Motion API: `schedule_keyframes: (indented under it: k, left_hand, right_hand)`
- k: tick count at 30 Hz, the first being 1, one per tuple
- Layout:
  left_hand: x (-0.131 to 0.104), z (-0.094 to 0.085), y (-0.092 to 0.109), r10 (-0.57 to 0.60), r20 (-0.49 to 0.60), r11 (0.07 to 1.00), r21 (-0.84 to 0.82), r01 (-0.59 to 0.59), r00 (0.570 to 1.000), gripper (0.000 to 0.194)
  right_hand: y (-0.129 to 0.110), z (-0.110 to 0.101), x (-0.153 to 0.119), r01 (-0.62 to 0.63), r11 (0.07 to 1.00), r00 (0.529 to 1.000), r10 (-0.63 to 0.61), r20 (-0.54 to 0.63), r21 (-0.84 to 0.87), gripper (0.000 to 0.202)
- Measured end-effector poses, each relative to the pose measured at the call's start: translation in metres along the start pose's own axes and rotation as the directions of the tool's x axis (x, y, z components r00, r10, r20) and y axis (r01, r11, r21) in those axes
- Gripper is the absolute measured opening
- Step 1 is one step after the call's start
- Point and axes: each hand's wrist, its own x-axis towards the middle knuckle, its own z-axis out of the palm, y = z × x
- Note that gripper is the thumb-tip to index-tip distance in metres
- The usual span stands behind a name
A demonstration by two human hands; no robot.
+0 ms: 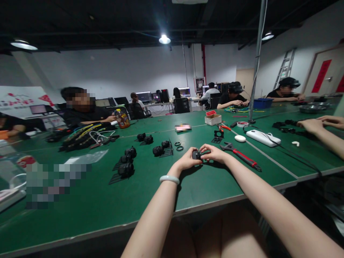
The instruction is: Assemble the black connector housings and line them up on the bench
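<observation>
Between my two hands, just above the green table, is a small round black part (pixel 196 154) that looks like a lens or camera piece. My left hand (pixel 186 158) grips it from the left, with a pale bangle on the wrist. My right hand (pixel 213 154) pinches at its right side; the fingers partly cover it. Two black rings (pixel 180 148) lie left of my hands. Beyond them are black camera-like assemblies (pixel 162 148) with flat brackets. An adjustable wrench (pixel 243 156) with red and black handles rests right of my right hand, near a black square bracket (pixel 218 136).
Several more black assemblies (pixel 125 170) stand on the left of the green table (pixel 150 200). To the right are a white power bank (pixel 263 138) with a cable, a white oval object (pixel 240 138), a small box (pixel 213 118) and a metal pole (pixel 256 68). Co-workers sit around.
</observation>
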Motion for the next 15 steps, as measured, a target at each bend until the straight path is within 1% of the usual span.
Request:
schedule_keyframes:
  k: [5, 10, 12, 15]
  left_hand:
    - [0.0023, 0.0028, -0.0058, -0.008, -0.026, 0.999, -0.044, 0.007, 1.000, 0.057]
    - [0.0033, 0.0035, -0.0075, -0.005, 0.002, 0.997, -0.083, 0.005, 1.000, 0.056]
    - [0.0025, 0.0022, -0.0061, 0.001, 0.001, 0.998, -0.063, -0.001, 1.000, 0.056]
    - [0.0010, 0.0001, -0.0030, 0.011, 0.006, 1.000, -0.026, -0.011, 1.000, 0.056]
  right_hand:
    - [0.0071, 0.0019, 0.0054, -0.037, 0.999, 0.999, 0.036, -0.025, -0.015, 0.029]
    - [0.0063, 0.0036, 0.0064, -0.090, 0.995, 0.995, 0.091, -0.033, 0.037, 0.029]
    - [0.0037, 0.0024, 0.0046, -0.083, 0.994, 0.996, 0.086, -0.036, 0.072, 0.027]
    - [0.0004, -0.0004, 0.0016, -0.052, 0.995, 0.999, 0.052, 0.007, 0.084, 0.034]
